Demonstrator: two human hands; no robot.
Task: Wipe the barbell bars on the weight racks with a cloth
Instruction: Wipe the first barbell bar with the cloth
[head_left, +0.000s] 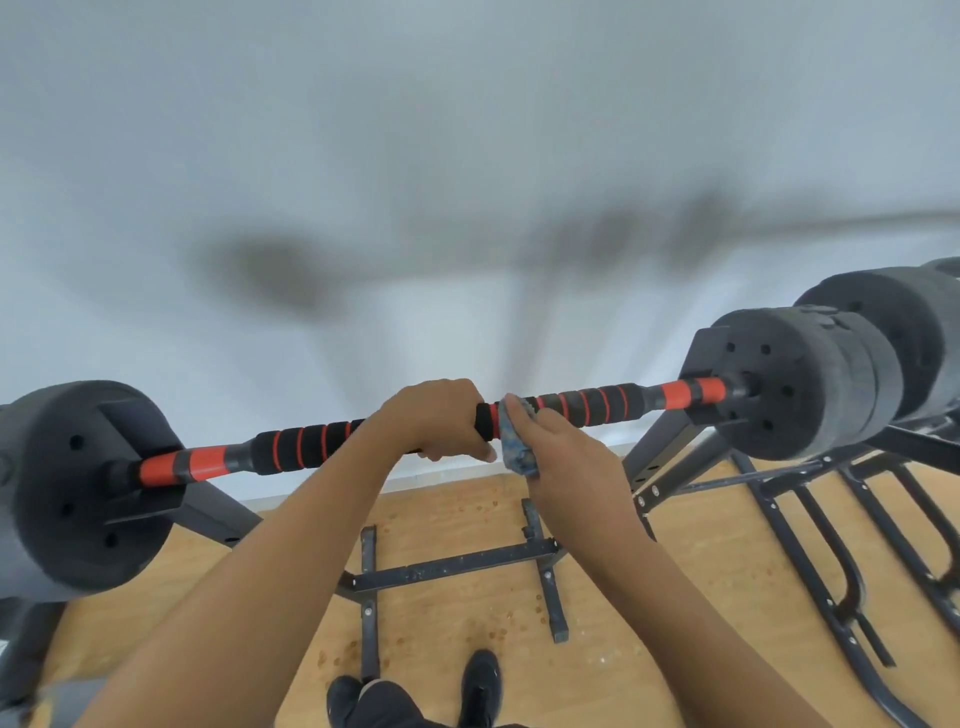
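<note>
bright, even light; soft blurred shadows on wall (467, 156); wide-angle edge distortion.

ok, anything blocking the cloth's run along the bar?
Leftward, yes: the left hand grips the bar right beside the cloth. Rightward, nothing visible until the plate.

bar (597, 402): black, orange rings | cloth (517, 452): mottled blue-grey | plates (789, 384): dark grey | floor (467, 613): tan

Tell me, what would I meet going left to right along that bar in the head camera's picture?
left weight plate → striped grip of the barbell bar → left hand gripping the bar → blue cloth → right hand holding it → right weight plates
</note>
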